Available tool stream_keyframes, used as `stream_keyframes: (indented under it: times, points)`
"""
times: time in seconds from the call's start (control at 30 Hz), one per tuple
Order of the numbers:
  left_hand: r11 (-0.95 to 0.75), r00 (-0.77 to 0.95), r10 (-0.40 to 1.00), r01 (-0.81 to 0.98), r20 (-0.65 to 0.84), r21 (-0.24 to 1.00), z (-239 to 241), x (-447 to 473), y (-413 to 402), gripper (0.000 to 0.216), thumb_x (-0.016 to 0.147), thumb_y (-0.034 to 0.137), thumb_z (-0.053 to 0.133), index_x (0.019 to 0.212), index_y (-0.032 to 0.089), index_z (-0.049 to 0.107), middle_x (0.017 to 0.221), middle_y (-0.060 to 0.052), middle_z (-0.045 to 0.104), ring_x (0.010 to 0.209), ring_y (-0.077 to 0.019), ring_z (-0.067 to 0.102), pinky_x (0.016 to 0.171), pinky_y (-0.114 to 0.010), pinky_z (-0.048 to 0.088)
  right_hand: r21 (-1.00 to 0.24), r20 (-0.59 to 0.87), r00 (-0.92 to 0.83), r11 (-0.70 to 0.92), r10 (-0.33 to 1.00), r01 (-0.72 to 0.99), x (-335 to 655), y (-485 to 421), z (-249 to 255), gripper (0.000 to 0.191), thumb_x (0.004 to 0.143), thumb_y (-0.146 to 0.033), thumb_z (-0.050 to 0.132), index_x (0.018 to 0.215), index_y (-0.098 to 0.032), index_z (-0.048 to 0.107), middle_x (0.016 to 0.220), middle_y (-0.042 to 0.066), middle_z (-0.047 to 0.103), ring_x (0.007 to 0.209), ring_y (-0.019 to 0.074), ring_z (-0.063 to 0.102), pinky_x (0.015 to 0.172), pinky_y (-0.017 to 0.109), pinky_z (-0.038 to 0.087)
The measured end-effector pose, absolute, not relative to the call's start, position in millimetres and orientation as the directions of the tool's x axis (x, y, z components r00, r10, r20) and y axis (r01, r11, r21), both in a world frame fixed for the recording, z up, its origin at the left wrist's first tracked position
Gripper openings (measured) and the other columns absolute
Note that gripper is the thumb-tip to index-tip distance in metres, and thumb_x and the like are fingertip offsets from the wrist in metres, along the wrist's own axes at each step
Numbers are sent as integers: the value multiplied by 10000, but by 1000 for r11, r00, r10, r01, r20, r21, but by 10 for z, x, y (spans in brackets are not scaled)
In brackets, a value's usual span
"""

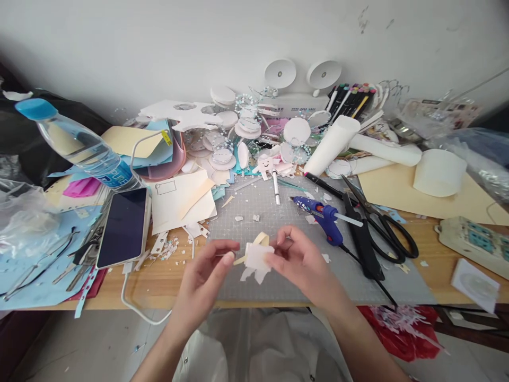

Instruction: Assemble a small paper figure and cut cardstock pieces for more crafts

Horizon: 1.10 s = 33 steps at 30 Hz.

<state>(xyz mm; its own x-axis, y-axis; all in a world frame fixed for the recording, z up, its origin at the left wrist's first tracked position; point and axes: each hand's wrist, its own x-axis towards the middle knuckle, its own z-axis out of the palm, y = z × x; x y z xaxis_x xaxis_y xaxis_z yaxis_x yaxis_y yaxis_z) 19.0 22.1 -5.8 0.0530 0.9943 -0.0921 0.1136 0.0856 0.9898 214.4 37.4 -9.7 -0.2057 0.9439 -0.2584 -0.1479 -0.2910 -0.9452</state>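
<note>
Over the front of the grey cutting mat (234,223), my right hand (302,262) pinches a small white paper piece (256,256) between thumb and fingers. Its lower edge has ragged, pointed tabs. A cream paper strip (261,239) curls up behind the piece, and one end juts out to the left. My left hand (207,270) is at that end, fingers bent and thumb against the strip; the fingertips are partly hidden. Beyond my hands lie a white marker (275,188) and a small white paper figure with a drawn smiling face (265,166).
A blue glue gun (328,217), black scissors (382,228) and a black-handled tool (361,239) lie on the right. To the left are a phone (123,228), a water bottle (87,148) and paper sheets (181,204). White foam discs (248,127) crowd the back.
</note>
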Motion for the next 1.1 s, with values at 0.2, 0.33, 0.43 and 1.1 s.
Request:
stream_keyframes:
  times: [0.2,0.33,0.43,1.1]
  points:
    - [251,179,955,-57,-238,966,-139,381,258,276,856,433,660,894,165,712,772,-25,697,671,-135,598,627,-217,465,-984,-128,-209,-97,970,152,2086,342,-140,171,852,-301,641,861,-244,480,849,-16,528,787,150,513,711,274,435]
    - [269,110,959,-65,-261,961,-265,393,260,263,855,421,666,862,162,714,699,-7,662,653,-133,587,602,-208,453,-914,124,-292,224,948,339,2101,332,-186,307,800,-200,694,1050,-270,530,1079,36,575,1008,209,538,888,348,442]
    - [257,126,961,-79,-246,963,-297,358,276,266,861,425,662,894,170,727,752,-26,698,734,-158,630,663,-226,489,-844,219,-340,352,915,404,2099,352,-206,352,815,-168,685,1119,-294,559,1112,48,587,1095,234,536,946,379,433]
    - [221,84,974,-160,-210,962,-205,337,302,143,879,309,674,951,193,718,771,-7,738,697,-123,677,711,-208,551,-1000,13,-153,11,988,-14,2032,417,-228,116,923,-346,587,991,-286,659,1041,33,607,995,191,558,858,293,452]
